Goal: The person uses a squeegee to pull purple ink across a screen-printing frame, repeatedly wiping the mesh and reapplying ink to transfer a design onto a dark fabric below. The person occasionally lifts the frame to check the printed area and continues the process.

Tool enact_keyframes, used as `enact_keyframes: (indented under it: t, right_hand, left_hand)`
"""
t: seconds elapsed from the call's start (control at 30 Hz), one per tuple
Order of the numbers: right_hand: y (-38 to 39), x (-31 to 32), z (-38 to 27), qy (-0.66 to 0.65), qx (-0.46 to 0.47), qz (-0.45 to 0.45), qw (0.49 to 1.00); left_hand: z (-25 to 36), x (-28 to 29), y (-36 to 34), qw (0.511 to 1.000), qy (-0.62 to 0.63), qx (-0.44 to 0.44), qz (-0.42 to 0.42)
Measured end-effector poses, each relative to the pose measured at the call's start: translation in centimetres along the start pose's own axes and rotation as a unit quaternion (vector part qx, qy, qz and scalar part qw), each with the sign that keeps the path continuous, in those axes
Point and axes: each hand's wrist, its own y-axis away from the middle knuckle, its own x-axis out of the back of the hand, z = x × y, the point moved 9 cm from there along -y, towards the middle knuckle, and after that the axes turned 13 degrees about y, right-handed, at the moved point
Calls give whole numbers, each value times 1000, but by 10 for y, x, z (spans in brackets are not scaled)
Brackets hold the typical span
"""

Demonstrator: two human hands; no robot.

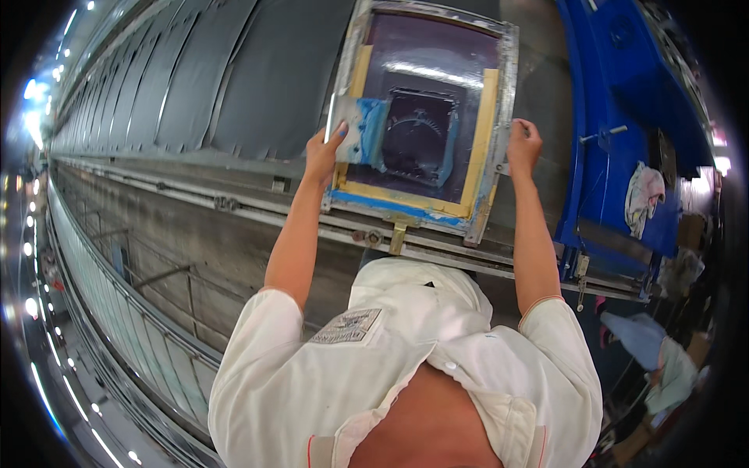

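The left hand (321,156), at upper centre, grips the outer edge of a flat, pale scraper blade smeared with blue ink (360,129), which lies over the left side of a rectangular dark screen in a worn silvery metal frame (508,74). The right hand (524,147), fingers curled, is at the frame's right rim; whether it grips anything, I cannot tell. Yellow tape (481,132) lines the screen. Flat dark-grey sheets (273,78) fill the upper left; a blue metal unit (612,168) stands at upper right, bearing a pale crumpled cloth (643,203).
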Motion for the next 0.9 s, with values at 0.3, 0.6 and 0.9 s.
enact_keyframes:
  t: [0.3, 0.6, 0.9]
  right_hand:
    - [15, -5, -25, 41, -31, -51, 997]
    - [5, -17, -10, 52, -28, -78, 995]
    - [6, -29, 2, -27, 8, -135, 990]
  left_hand:
    - [71, -138, 75, 683, -592, -286, -317]
    - [10, -251, 66, 575, -504, -364, -531]
    - [-10, -234, 71, 527, -517, -489, -466]
